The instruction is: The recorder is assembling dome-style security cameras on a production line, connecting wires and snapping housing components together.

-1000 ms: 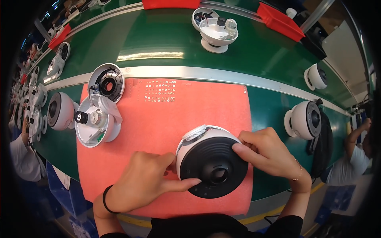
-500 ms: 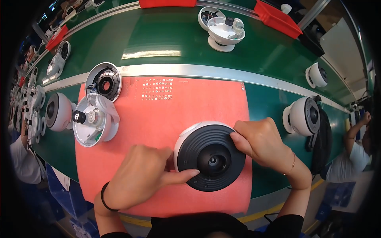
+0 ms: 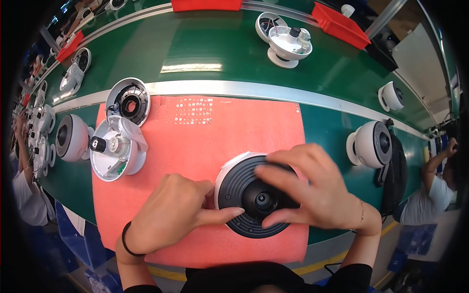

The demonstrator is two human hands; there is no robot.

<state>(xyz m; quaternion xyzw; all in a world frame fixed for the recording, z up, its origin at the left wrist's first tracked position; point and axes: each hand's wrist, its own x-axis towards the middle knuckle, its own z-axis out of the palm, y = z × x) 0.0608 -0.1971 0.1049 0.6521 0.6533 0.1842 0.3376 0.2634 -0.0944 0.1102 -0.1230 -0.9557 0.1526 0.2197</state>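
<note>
The green tabletop fills the view, crossed by a pale metal rail. On it, nearest the person, lies a red mat.

The dome, a round camera unit with a white shell and a ribbed black face, sits on the mat's near right part, lens up. It is round, so it has no long axis to speak of; its face looks straight up at the head camera.

Both hands are on it. The right hand lies spread over the right half of the black face, fingers reaching left across the ring, so it is the closer-set of the two. The left hand is half curled at the left rim, one fingertip pressed on the ring's edge.

Left of the dome the mat is bare as far as an open white base and a second ring part at the far left corner. The mat's right edge runs just beside the dome, with another dome well apart on the green.
</note>
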